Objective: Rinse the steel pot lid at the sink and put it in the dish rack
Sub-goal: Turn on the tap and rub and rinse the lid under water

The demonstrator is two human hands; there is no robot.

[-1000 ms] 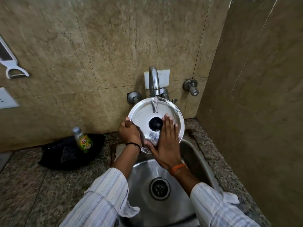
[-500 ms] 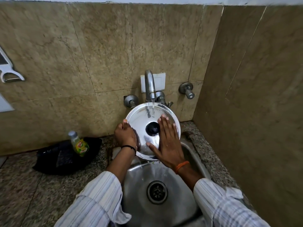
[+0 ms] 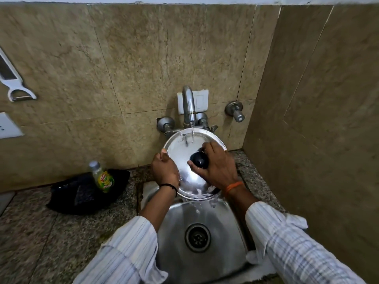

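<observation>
The round shiny steel pot lid (image 3: 184,160) is tilted over the steel sink (image 3: 221,218), under the thin water stream (image 3: 192,134) from the curved steel tap (image 3: 188,103). My left hand (image 3: 165,171) grips its edge. My right hand (image 3: 219,163) wraps the round black knob (image 3: 198,159). I think I am rinsing; racking is left, and I see no rack. One lid, one knob, one tap, one green soap bottle (image 3: 102,177).

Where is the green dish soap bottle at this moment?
In the head view, the soap bottle stands on the counter left of the sink, against a black cloth, near the left hand.
</observation>
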